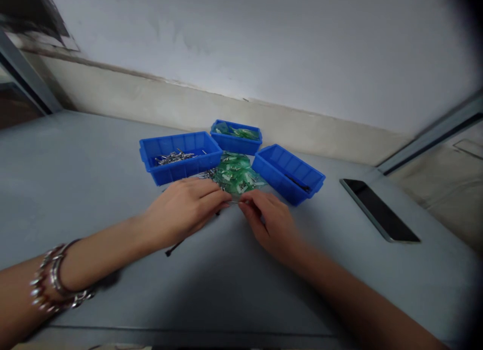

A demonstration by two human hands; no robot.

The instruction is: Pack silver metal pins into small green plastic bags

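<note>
Currently my left hand (184,209) and right hand (274,227) pinch thin piece (234,202) in fingers, long axis nine-to-three o'clock, green packets (237,173) at twelve.

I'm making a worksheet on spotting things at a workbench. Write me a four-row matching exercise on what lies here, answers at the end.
Things
1. Phone
2. Bracelets
3. Green pile
4. Left bin

Places and states
A. Blue, holding small metal pieces
B. Flat on the table, to the right of all the bins
C. On the table, in front of the back bin
D. Around the left wrist

Pairs: 1-B, 2-D, 3-C, 4-A
</note>
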